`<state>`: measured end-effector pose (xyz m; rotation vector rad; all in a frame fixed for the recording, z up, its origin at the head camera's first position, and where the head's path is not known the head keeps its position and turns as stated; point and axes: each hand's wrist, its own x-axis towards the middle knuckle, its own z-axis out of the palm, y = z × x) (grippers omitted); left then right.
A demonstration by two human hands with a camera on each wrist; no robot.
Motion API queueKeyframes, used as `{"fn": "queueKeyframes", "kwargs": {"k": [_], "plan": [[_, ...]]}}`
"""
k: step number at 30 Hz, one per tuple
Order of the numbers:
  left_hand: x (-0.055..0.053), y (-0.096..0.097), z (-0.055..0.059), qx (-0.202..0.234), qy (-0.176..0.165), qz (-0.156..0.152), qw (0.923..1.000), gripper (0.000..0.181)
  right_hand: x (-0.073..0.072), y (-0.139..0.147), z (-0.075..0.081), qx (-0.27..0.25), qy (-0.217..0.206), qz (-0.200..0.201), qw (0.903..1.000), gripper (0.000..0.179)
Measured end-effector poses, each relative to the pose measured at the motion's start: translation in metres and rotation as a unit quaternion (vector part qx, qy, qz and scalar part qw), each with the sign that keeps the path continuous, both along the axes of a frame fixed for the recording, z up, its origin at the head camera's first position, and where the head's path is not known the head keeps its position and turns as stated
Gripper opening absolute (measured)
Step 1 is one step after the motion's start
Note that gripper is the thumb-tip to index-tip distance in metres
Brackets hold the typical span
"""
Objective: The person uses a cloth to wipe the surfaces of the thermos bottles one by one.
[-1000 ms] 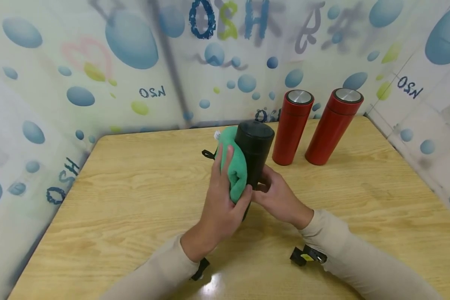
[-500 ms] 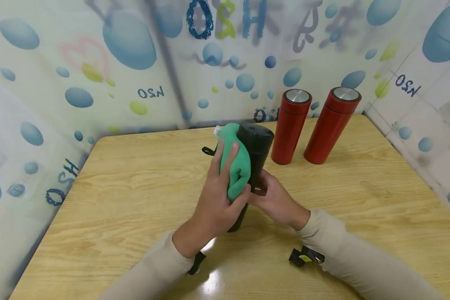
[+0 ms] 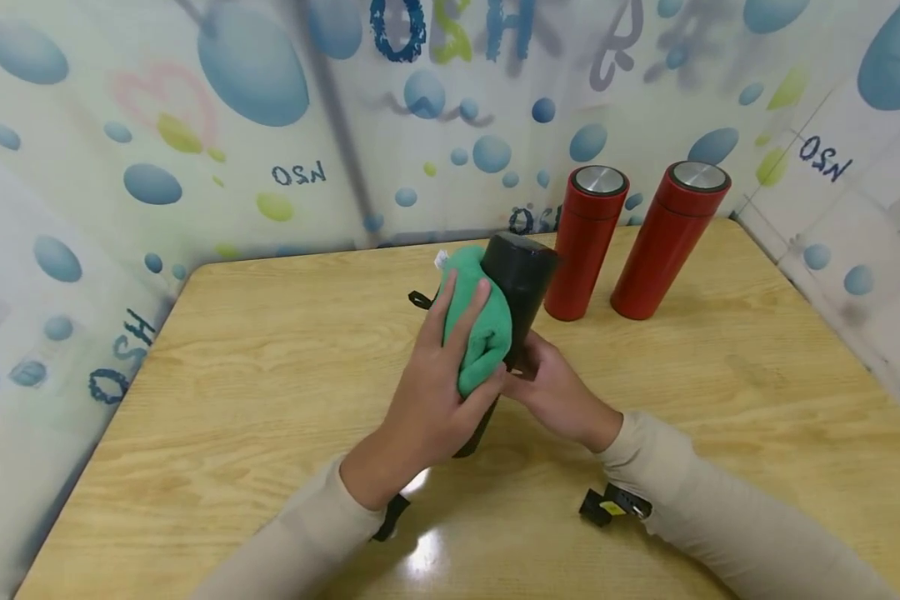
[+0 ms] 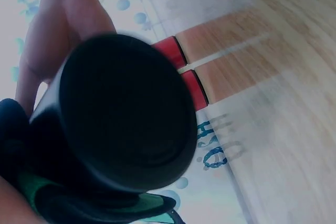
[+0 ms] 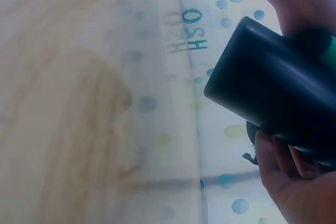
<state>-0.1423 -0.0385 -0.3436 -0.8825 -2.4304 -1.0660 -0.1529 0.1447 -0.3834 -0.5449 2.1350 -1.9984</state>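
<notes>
A black thermos flask (image 3: pixel 523 271) is tilted in the air above the table, its base facing the camera in the left wrist view. Around its lower body my right hand (image 3: pixel 558 392) curls its fingers; these fingers also show against the flask in the right wrist view. My left hand (image 3: pixel 438 379) grips a folded green cloth (image 3: pixel 480 317) and presses it to the flask's left side, thumb near the right fingertips. A black loop (image 3: pixel 420 300) and a white tag stick out from the cloth's far side. The palm-side hold of the left hand is hidden.
Two red thermos flasks with silver lids, a nearer one (image 3: pixel 587 242) and one on the right (image 3: pixel 671 242), stand upright at the back right of the wooden table (image 3: pixel 270 358). A patterned wall covering (image 3: pixel 232 192) rises behind the table's back edge.
The cloth has slid slightly right across the black flask, with the left hand. The flask's lower end has come into sight below the left hand. The red flasks stay put.
</notes>
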Motion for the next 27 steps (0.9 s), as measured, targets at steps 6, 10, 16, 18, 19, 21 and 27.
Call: {"fn": "queueKeyframes", "kwargs": {"k": [6,10,16,18,19,21,27], "plan": [[0.001,0.0,0.0,-0.006,0.014,-0.013,0.9998,0.077,0.002,-0.002,0.001,0.002,-0.002,-0.03,0.9995,0.065],[0.001,0.002,-0.002,-0.038,0.033,-0.015,0.9986,0.076,0.001,-0.001,0.003,0.008,-0.006,-0.082,0.9966,0.06],[0.001,0.001,-0.002,-0.031,-0.003,-0.014,0.9994,0.076,-0.001,0.0,0.003,0.015,-0.011,-0.064,0.9978,0.063],[0.001,0.0,0.0,-0.011,-0.025,-0.016,0.9995,0.077,0.0,0.0,0.003,0.013,-0.01,-0.035,0.9992,0.066],[0.0,-0.001,0.001,0.002,-0.035,-0.02,0.9992,0.077,0.0,0.0,0.004,0.011,-0.008,-0.021,0.9997,0.067],[-0.001,-0.003,0.005,0.033,-0.048,-0.03,0.9978,0.077,0.001,0.0,0.006,0.004,-0.003,0.008,1.0,0.071],[-0.003,-0.009,0.013,0.161,-0.112,-0.112,0.9741,0.075,0.004,0.0,0.009,-0.007,-0.008,0.063,0.998,0.074]]}}
